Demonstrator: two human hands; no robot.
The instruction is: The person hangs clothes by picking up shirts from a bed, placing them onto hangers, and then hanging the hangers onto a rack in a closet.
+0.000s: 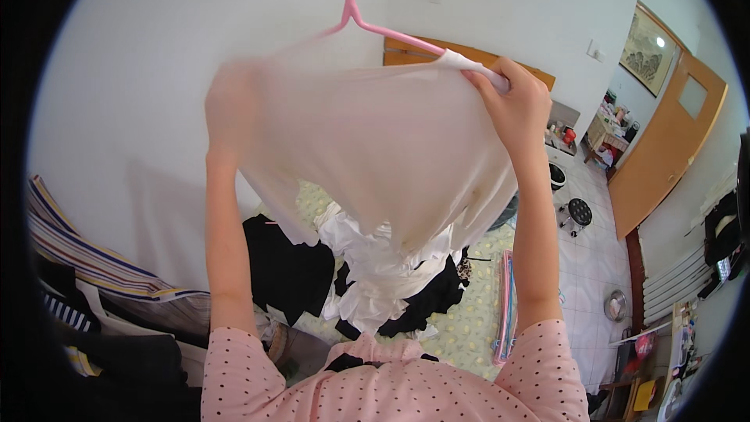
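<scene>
A thin white garment [375,129] is stretched between my raised hands, draped from a pink clothes hanger [404,40]. My right hand [515,99] grips the hanger's right end together with the fabric round it. At the other side my left hand [234,99] is blurred and its fingers are hard to make out against the cloth. Below the garment, crumpled white clothes [369,299] and black clothes [430,296] lie on a patterned bedsheet [469,328]. Another black garment [287,269] is spread at the left of the pile.
Pink and blue hangers [505,310] lie stacked on the bed's right part. Striped fabric [99,258] and dark clothes [129,357] are at the left. Beyond the bed stand a black round stool [579,212], a metal basin [615,305] on the tiled floor and a wooden door [668,146].
</scene>
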